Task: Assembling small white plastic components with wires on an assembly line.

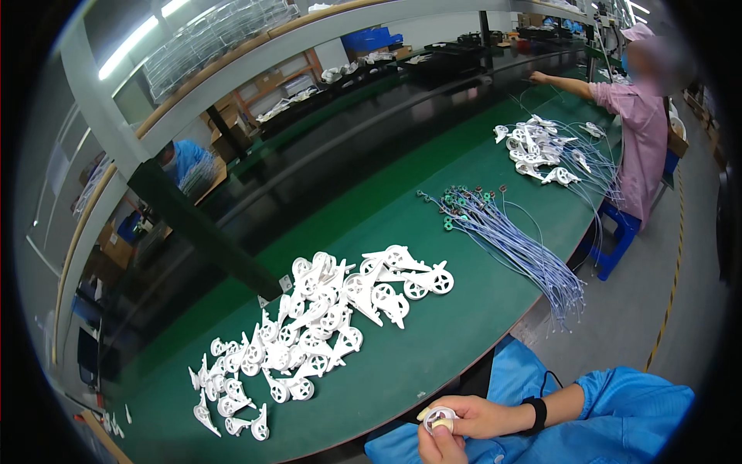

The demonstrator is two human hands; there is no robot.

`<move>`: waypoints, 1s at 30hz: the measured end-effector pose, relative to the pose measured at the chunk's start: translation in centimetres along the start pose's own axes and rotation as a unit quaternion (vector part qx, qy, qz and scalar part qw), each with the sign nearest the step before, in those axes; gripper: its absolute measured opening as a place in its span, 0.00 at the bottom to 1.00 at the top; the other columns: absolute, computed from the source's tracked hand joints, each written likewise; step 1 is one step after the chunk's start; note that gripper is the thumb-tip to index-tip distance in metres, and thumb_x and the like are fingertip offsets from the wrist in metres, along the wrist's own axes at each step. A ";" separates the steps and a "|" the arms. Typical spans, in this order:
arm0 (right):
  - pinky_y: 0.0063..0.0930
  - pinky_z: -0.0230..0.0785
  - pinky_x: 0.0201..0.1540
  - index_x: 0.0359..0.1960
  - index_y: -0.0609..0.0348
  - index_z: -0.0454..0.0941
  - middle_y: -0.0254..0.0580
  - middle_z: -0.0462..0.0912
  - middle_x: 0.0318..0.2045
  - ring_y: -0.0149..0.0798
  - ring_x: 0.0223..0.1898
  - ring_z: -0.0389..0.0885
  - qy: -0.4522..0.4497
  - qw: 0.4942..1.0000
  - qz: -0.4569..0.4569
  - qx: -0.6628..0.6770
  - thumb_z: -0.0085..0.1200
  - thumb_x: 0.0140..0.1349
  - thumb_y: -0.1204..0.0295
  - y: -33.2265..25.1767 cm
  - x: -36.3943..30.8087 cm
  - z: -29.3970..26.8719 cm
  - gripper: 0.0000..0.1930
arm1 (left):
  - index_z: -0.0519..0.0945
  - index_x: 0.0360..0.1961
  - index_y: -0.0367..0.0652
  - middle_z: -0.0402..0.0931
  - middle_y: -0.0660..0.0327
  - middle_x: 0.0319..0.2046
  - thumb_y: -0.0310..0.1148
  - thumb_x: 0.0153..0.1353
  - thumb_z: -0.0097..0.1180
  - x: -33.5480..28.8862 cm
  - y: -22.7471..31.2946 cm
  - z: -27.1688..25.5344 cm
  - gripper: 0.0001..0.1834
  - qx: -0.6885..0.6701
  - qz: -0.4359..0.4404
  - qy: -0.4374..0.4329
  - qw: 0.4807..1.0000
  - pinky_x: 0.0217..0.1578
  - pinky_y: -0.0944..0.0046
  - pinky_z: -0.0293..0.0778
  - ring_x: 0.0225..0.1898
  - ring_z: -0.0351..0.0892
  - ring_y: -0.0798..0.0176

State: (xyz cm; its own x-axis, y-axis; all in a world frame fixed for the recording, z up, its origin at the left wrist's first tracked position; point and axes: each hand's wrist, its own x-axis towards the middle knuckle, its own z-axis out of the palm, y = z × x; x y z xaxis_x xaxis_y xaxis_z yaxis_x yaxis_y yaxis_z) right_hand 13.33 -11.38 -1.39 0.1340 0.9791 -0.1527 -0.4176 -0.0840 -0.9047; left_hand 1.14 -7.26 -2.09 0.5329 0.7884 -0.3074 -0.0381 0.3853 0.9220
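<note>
Low in the picture, at the table's near edge, both my hands are closed on a small round white plastic part (429, 422) with an open, spoked middle. My right hand (485, 418) grips it from the right, with yellow covers on its fingertips and a black band at the wrist. From below, my left hand (439, 452) pinches the same part; its lower side runs out of the picture. Ahead and to the left, a heap of white wheel-shaped plastic parts with tapered arms (309, 329) lies on the green table (410, 363).
Right of the heap lies a bundle of pale blue cables (518, 251) with green and red ends, hanging over the edge. Beyond it is a second pile of white parts with cables (533, 147). A co-worker in pink (638, 127) sits there by a blue stool (616, 240). A dark post (205, 232) stands left.
</note>
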 end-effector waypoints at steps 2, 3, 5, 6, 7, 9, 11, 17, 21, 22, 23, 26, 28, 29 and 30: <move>0.18 0.70 0.42 0.55 0.61 0.67 0.35 0.76 0.42 0.25 0.39 0.75 0.018 0.999 0.007 -0.037 0.48 0.65 0.69 -0.2 -0.4 0.4 0.18 | 0.69 0.46 0.34 0.72 0.59 0.33 0.38 0.69 0.40 -0.5 0.6 0.6 0.16 0.022 0.020 0.001 1.000 0.24 0.71 0.66 0.28 0.69 0.69; 0.19 0.69 0.44 0.55 0.60 0.67 0.35 0.76 0.43 0.26 0.41 0.75 0.037 0.996 0.015 -0.074 0.47 0.65 0.70 -0.3 -0.6 0.5 0.18 | 0.69 0.45 0.34 0.72 0.60 0.31 0.38 0.69 0.40 -0.7 1.1 0.9 0.16 0.044 0.037 0.002 0.998 0.23 0.71 0.66 0.27 0.69 0.69; 0.21 0.68 0.48 0.55 0.60 0.68 0.35 0.76 0.44 0.27 0.45 0.74 0.039 0.994 -0.005 -0.100 0.47 0.65 0.71 0.1 -0.8 0.4 0.18 | 0.70 0.43 0.35 0.72 0.60 0.28 0.38 0.69 0.40 -0.7 1.3 1.1 0.16 0.072 0.056 -0.005 0.996 0.22 0.70 0.65 0.24 0.69 0.69; 0.21 0.68 0.48 0.55 0.60 0.68 0.36 0.76 0.44 0.27 0.45 0.73 0.045 0.996 -0.001 -0.077 0.47 0.65 0.71 0.3 -1.0 0.5 0.17 | 0.70 0.44 0.35 0.72 0.60 0.28 0.39 0.69 0.40 -0.7 1.2 1.0 0.16 0.088 0.065 -0.011 0.994 0.23 0.69 0.66 0.25 0.70 0.68; 0.21 0.68 0.49 0.55 0.60 0.68 0.36 0.76 0.44 0.27 0.45 0.73 0.051 0.997 0.004 -0.053 0.47 0.64 0.71 0.5 -1.0 0.5 0.17 | 0.70 0.45 0.34 0.73 0.59 0.29 0.39 0.69 0.40 -0.7 1.1 1.0 0.17 0.103 0.074 -0.018 0.992 0.23 0.69 0.67 0.26 0.71 0.67; 0.21 0.68 0.48 0.55 0.60 0.68 0.35 0.76 0.44 0.26 0.45 0.73 0.048 0.997 -0.013 -0.064 0.47 0.65 0.71 0.8 -1.0 0.4 0.17 | 0.69 0.46 0.34 0.74 0.59 0.30 0.39 0.69 0.39 -0.7 0.8 0.9 0.17 0.119 0.074 -0.013 0.990 0.24 0.68 0.68 0.27 0.72 0.66; 0.21 0.68 0.48 0.55 0.60 0.68 0.35 0.76 0.44 0.26 0.45 0.73 0.043 0.996 -0.028 -0.074 0.47 0.65 0.71 1.0 -0.6 0.1 0.17 | 0.69 0.47 0.34 0.74 0.58 0.31 0.39 0.69 0.39 -0.5 0.0 0.7 0.17 0.136 0.073 -0.005 0.988 0.25 0.67 0.69 0.28 0.73 0.65; 0.21 0.70 0.43 0.57 0.61 0.59 0.40 0.76 0.39 0.26 0.40 0.76 0.012 0.996 0.089 -0.011 0.44 0.68 0.69 -1.6 1.1 -0.6 0.19 | 0.70 0.43 0.38 0.69 0.65 0.18 0.46 0.71 0.29 2.0 0.2 -1.3 0.23 -0.139 -0.121 -0.101 0.978 0.15 0.72 0.61 0.15 0.66 0.69; 0.20 0.69 0.36 0.59 0.62 0.55 0.40 0.75 0.35 0.26 0.33 0.75 0.013 0.990 -0.055 -0.125 0.48 0.66 0.72 -0.4 1.4 -1.4 0.23 | 0.68 0.36 0.42 0.58 0.68 0.12 0.52 0.70 0.27 2.0 3.5 -0.1 0.25 -0.201 -0.174 -0.062 0.962 0.11 0.73 0.52 0.10 0.55 0.72; 0.21 0.69 0.35 0.59 0.62 0.56 0.39 0.74 0.32 0.25 0.31 0.74 0.018 0.988 -0.054 -0.144 0.49 0.65 0.70 -1.5 1.0 -1.4 0.24 | 0.68 0.34 0.43 0.58 0.68 0.12 0.52 0.70 0.27 2.0 3.6 -0.3 0.25 -0.199 -0.176 -0.060 0.962 0.11 0.73 0.51 0.10 0.55 0.72; 0.21 0.68 0.34 0.59 0.62 0.56 0.38 0.73 0.30 0.25 0.28 0.73 0.023 0.985 -0.053 -0.162 0.50 0.65 0.67 -2.4 0.6 -1.4 0.25 | 0.68 0.34 0.43 0.58 0.68 0.12 0.52 0.70 0.27 1.9 3.8 -0.5 0.25 -0.200 -0.178 -0.055 0.962 0.11 0.73 0.51 0.10 0.55 0.72; 0.25 0.67 0.38 0.53 0.61 0.67 0.40 0.71 0.32 0.34 0.33 0.72 0.055 0.942 -0.160 -0.289 0.54 0.61 0.70 -4.0 0.5 -1.6 0.20 | 0.67 0.36 0.43 0.57 0.68 0.12 0.52 0.70 0.27 1.7 4.0 -0.8 0.24 -0.206 -0.174 -0.071 0.960 0.12 0.73 0.51 0.11 0.54 0.73; 0.28 0.66 0.40 0.46 0.60 0.75 0.43 0.70 0.37 0.42 0.37 0.70 0.019 0.850 -0.277 -0.448 0.57 0.57 0.72 -5.4 0.8 -1.5 0.15 | 0.68 0.37 0.42 0.57 0.68 0.12 0.51 0.70 0.27 1.6 4.1 -0.7 0.24 -0.200 -0.176 -0.065 0.962 0.13 0.73 0.51 0.11 0.54 0.73; 0.28 0.66 0.40 0.46 0.60 0.75 0.43 0.70 0.37 0.42 0.37 0.70 0.019 0.851 -0.275 -0.447 0.57 0.57 0.72 -5.9 0.9 -1.3 0.15 | 0.68 0.38 0.42 0.58 0.68 0.12 0.51 0.70 0.26 1.5 4.1 -0.6 0.24 -0.194 -0.176 -0.060 0.963 0.13 0.73 0.52 0.12 0.54 0.73; 0.29 0.66 0.40 0.46 0.60 0.74 0.42 0.70 0.37 0.41 0.37 0.70 0.000 0.832 -0.274 -0.483 0.57 0.56 0.72 -6.4 0.9 -1.0 0.15 | 0.69 0.41 0.42 0.59 0.68 0.13 0.50 0.71 0.26 1.5 3.8 -0.8 0.24 -0.199 -0.172 -0.065 0.963 0.13 0.74 0.52 0.12 0.55 0.73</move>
State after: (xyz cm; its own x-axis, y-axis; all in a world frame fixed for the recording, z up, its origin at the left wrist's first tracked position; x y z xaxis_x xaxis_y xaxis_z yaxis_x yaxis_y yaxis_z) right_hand 17.03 -10.12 3.88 0.0673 0.9197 0.3869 0.6223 0.2645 -0.7368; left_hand 1.15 -4.25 0.80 0.6719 0.5247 -0.5227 -0.1478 0.7865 0.5996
